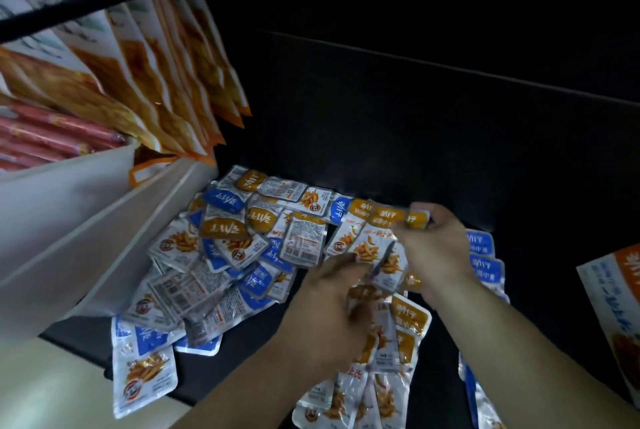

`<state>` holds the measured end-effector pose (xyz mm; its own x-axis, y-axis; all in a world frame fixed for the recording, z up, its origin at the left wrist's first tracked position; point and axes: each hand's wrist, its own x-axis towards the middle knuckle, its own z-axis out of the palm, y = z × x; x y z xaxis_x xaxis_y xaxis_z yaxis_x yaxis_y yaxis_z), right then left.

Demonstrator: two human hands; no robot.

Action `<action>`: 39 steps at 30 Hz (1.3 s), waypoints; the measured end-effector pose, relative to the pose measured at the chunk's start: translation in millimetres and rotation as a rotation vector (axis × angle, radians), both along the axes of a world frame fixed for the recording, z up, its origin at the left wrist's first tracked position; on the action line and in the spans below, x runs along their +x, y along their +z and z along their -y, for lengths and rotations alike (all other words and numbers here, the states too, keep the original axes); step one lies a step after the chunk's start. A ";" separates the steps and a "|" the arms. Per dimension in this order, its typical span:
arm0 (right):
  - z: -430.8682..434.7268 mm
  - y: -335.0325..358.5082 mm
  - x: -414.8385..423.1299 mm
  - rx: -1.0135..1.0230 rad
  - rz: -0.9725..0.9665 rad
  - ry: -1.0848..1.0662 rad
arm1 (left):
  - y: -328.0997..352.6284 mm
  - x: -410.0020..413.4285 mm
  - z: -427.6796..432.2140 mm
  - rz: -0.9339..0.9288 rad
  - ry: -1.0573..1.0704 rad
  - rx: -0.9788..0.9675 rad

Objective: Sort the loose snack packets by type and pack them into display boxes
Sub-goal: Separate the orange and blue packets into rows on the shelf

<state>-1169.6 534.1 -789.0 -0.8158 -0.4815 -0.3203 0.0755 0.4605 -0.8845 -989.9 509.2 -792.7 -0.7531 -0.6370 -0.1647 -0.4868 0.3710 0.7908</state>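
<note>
Heaped on the dark counter (242, 369): loose snack packets (221, 248), silver foil topped with blue or orange bands, most lying upside down to the camera. In white on the bands: 劲仔, and below it a picture of orange strips and a round badge too small to read. Some turned face-down, showing barcodes and fine print, unreadable. Held up just over the heap: a fan of orange-topped packets (374, 238), pinched along the top edges by the right hand (436, 248), fingers curled over the bands. At the fan's lower end the left hand (329, 293), fingers bent round the foil, outline blurred. Just right of the hands: stacked blue-topped packets (483, 255). At the right edge: a white-and-orange display box (609, 307), writing blurred. Upper left: hanging orange-and-white bags (166, 58) above a white bin (62, 193) of red sausage sticks (45, 137).
</note>
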 end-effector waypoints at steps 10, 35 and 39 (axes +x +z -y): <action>-15.3 -26.0 28.2 0.386 -0.695 0.787 | -30.7 8.6 5.1 0.052 -0.156 -0.215; 5.1 -12.3 17.8 0.686 -0.687 0.918 | -24.7 29.1 121.1 0.579 -0.223 -0.733; 9.5 -12.0 15.2 0.674 -0.630 0.899 | -19.9 26.1 111.4 0.574 -0.227 -0.787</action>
